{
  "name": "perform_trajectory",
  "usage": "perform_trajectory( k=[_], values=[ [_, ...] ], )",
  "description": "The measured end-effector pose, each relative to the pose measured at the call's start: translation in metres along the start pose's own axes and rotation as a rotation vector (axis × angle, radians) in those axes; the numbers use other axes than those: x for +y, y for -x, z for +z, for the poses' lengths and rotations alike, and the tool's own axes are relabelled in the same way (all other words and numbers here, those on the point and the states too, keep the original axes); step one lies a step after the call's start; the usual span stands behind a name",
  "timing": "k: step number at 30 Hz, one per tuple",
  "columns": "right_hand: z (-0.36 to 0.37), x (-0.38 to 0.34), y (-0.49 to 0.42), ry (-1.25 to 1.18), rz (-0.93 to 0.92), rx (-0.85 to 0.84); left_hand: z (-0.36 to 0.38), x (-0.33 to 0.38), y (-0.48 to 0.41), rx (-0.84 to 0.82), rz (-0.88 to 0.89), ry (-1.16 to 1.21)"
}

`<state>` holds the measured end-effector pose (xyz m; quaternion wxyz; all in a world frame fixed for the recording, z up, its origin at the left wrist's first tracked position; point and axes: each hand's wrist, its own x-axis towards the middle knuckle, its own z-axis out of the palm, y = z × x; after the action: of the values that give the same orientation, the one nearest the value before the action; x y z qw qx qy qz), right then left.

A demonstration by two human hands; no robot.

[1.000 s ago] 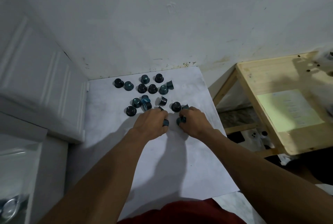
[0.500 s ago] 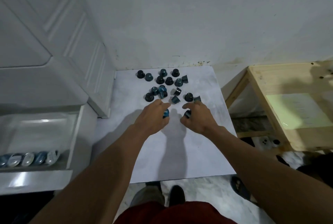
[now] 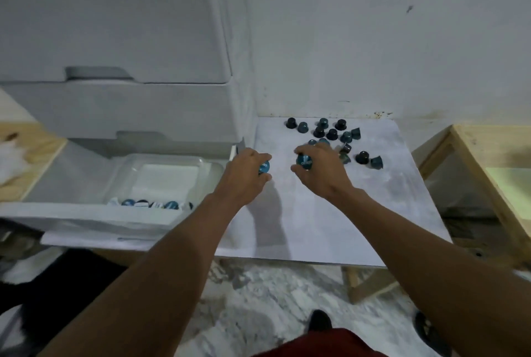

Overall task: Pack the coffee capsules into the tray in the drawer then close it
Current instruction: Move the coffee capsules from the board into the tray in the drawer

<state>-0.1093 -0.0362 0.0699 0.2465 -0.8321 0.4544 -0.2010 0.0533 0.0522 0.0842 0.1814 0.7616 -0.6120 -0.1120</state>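
A blue capsule [image 3: 263, 167] is pinched in the left hand [image 3: 246, 174] beside the open drawer [image 3: 86, 214]; a second capsule [image 3: 304, 162] is gripped in the right hand [image 3: 323, 170] over the table [image 3: 316, 213]. Each is best seated beside the row of capsules [image 3: 156, 204] at the near edge of the tray [image 3: 169, 181], one hand at a time.

We saw a stained white wall [image 3: 373, 40] behind the white table [image 3: 330, 227], a pale wooden stand [image 3: 482, 150] to its right, marbled floor [image 3: 273, 299] beneath.
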Motion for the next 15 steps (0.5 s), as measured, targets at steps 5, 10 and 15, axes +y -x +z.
perform_trajectory(
  k=[5, 10, 15],
  values=[
    [0.043, -0.095, 0.014, -0.044, -0.093, 0.017, -0.050, -0.069, 0.056, 0.080, -0.076, 0.025],
    [0.085, -0.168, 0.021, -0.105, -0.120, -0.008, -0.093, -0.125, 0.096, 0.149, -0.180, 0.080],
    [0.119, -0.204, 0.012, -0.057, -0.165, -0.094, -0.114, -0.167, 0.105, 0.163, -0.239, 0.091]
  ],
)
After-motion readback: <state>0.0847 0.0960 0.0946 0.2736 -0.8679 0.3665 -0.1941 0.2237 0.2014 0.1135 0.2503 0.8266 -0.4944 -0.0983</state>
